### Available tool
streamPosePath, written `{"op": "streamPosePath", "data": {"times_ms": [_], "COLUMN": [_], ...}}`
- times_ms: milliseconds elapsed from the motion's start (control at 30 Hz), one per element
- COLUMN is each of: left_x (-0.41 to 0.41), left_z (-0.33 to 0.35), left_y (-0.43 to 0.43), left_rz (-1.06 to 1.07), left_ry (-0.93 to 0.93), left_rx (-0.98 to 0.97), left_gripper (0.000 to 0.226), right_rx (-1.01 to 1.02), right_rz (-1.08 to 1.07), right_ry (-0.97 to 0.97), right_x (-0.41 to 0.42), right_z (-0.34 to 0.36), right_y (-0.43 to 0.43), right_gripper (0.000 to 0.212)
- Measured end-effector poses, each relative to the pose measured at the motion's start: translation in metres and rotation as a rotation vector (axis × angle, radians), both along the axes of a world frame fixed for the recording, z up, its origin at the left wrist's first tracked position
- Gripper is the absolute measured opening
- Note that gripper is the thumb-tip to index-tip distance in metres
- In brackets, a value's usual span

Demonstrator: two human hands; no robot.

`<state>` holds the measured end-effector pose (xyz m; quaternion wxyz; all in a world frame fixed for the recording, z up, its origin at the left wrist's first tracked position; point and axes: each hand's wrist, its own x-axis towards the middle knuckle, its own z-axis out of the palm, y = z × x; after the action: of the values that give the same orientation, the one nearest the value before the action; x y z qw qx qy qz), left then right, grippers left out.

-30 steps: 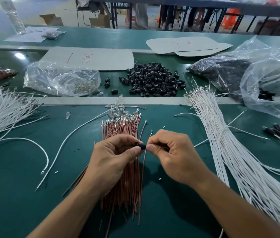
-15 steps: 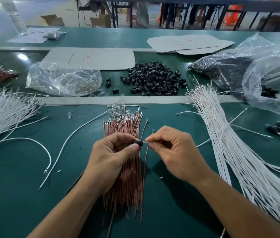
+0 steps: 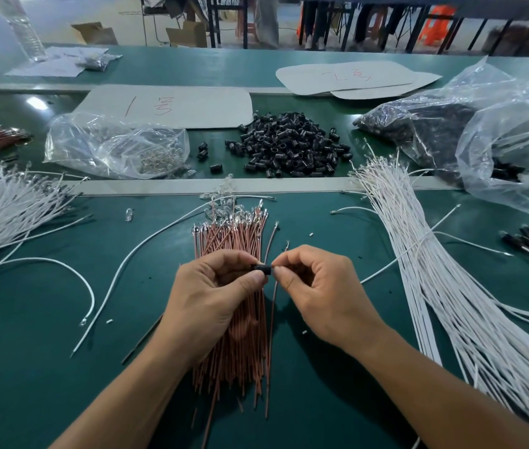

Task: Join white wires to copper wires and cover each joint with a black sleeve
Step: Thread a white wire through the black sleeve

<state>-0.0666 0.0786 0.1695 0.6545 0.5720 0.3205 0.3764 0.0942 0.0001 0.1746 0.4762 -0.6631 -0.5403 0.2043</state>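
Note:
My left hand [image 3: 214,293] pinches a small black sleeve [image 3: 263,269] between thumb and forefinger, above the pile of copper wires [image 3: 234,244]. My right hand [image 3: 318,286] pinches a thin white wire right at the sleeve's right end; the wire trails off to the right under the hand [image 3: 383,270]. The joint inside the sleeve is hidden. A big bundle of white wires [image 3: 444,286] lies to the right. A heap of loose black sleeves [image 3: 289,144] sits beyond the pale strip.
A clear bag of small clear parts [image 3: 110,147] lies at back left, big plastic bags [image 3: 499,131] at back right. More white wires [image 3: 4,209] fan out at left. Finished sleeved wires [image 3: 528,241] lie at the far right. Card sheets [image 3: 172,105] lie behind.
Both hands have risen slightly away from me over the copper pile. The right fingers have closed up against the sleeve's end, so the short bit of white wire seen before no longer shows.

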Motion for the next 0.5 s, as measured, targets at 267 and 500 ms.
{"op": "streamPosePath", "data": {"times_ms": [267,500], "left_x": [-0.0003,0.0018], "left_z": [-0.0014,-0.0001], "left_y": [-0.0005,0.0005], "left_rz": [0.023,0.035], "left_ry": [0.007,0.009], "left_rx": [-0.006,-0.023], "left_gripper": [0.019,0.023], "right_rx": [0.000,-0.031], "right_rz": [-0.077,-0.049], "right_ry": [0.067,0.099], "right_x": [-0.0091,-0.0089], "right_z": [-0.0031,-0.0059], "right_y": [0.0014,0.0043], "right_gripper": [0.007,0.012]}}
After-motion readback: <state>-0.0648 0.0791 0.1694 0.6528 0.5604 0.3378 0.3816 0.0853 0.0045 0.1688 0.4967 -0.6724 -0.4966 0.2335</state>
